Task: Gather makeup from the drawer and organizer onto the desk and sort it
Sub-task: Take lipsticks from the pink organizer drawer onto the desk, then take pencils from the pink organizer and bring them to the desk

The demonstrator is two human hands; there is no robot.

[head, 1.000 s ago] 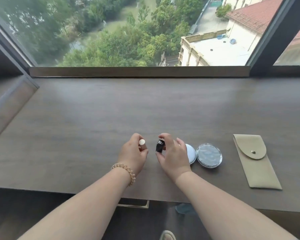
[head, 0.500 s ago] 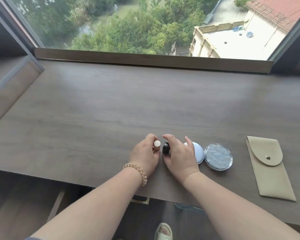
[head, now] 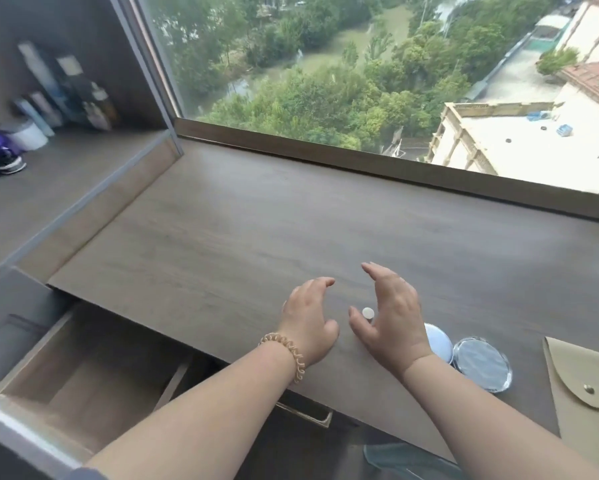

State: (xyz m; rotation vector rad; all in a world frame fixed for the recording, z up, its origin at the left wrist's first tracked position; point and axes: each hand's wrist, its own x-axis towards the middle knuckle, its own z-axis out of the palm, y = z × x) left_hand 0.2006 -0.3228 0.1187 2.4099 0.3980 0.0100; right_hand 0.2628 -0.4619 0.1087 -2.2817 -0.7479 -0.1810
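Wood-grain desk (head: 256, 220) runs beneath a wide window and carries the makeup near its front edge. White-capped stick (head: 368, 312) stands upright on the desk, just beside the thumb of the right hand (head: 391, 317) (contact cannot be confirmed). Right hand: fingers loosely spread, grasping nothing. Left hand (head: 308, 317): same condition, just to the left, with a coiled band (head: 287, 351) on its wrist. White round compact (head: 441, 344) and clear-lidded compact (head: 481, 363) lie side by side right of the right hand. Beige snap pouch (head: 582, 393) lies farther right. Drawer (head: 35, 355) at lower left stands open. Shelf items (head: 66, 88) at upper left are blurred.
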